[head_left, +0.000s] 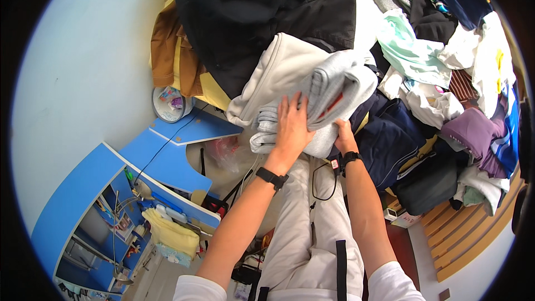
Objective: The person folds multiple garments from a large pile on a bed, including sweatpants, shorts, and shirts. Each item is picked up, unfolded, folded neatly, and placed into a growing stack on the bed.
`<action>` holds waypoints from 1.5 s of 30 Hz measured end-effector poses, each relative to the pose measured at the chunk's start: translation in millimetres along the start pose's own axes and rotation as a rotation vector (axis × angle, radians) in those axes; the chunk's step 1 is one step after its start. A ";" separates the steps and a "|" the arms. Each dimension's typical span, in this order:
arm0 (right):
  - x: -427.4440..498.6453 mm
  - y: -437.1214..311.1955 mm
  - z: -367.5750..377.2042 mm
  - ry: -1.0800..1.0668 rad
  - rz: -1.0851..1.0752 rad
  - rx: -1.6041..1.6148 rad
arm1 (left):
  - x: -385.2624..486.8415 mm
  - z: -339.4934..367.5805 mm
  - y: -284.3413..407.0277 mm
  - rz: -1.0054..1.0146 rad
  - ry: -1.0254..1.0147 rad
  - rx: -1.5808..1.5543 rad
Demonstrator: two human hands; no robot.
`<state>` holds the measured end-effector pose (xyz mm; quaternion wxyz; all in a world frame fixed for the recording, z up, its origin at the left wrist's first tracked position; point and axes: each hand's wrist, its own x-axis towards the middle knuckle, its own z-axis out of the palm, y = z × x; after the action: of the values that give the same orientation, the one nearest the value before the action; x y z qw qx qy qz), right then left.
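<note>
Before me is a thick folded light grey garment (pixel 338 79), its layers bunched with a bit of orange-red showing inside. My left hand (pixel 292 123) lies with fingers spread over its left part. My right hand (pixel 345 133) grips its lower right edge, the fingers partly hidden beneath the cloth. A folded cream garment (pixel 271 75) lies just behind and to the left, touching the grey one. Behind both is a spread black garment (pixel 250 16) with a pocket.
Heaped clothes, among them a mint green garment (pixel 409 50) and a purple one (pixel 472 131), cover the right side above wooden slats (pixel 468 234). Brown cloth (pixel 165 46) hangs at left over a round bin (pixel 168 106). Blue shelving (pixel 79 200) stands at lower left; a thin cable crosses it.
</note>
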<state>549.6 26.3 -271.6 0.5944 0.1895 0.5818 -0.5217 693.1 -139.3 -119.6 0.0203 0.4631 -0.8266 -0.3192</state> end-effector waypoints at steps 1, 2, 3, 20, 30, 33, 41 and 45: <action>2.0 2.4 -2.6 -0.007 0.011 0.041 | -3.0 0.8 1.3 0.004 -0.035 0.037; 6.8 5.5 -5.1 -0.002 0.053 0.105 | -6.5 0.3 2.5 0.049 0.038 -0.018; 8.4 10.6 -10.7 0.010 0.038 0.128 | -9.4 -0.9 3.4 0.059 0.041 -0.033; -24.6 45.5 -74.4 -0.155 -0.004 0.024 | -114.4 -79.8 115.0 0.269 -0.027 -0.254; -73.6 66.4 -57.8 -0.204 0.079 0.198 | -118.1 -162.1 81.7 0.013 -0.342 -0.482; -84.9 45.5 -38.7 -0.222 0.102 0.227 | -80.3 -172.7 -3.6 -0.199 -0.440 -0.466; -44.3 -30.2 67.4 -0.250 0.031 -0.065 | 79.2 -87.7 -137.0 -0.537 -0.433 -0.712; -63.8 -44.4 63.3 -0.231 0.029 0.003 | 64.6 -91.6 -131.4 -0.394 -0.383 -0.763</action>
<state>557.6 -18.0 -182.0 0.6646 0.1374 0.5059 -0.5325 785.4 -284.5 -135.5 -0.0249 0.5034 -0.5352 -0.6779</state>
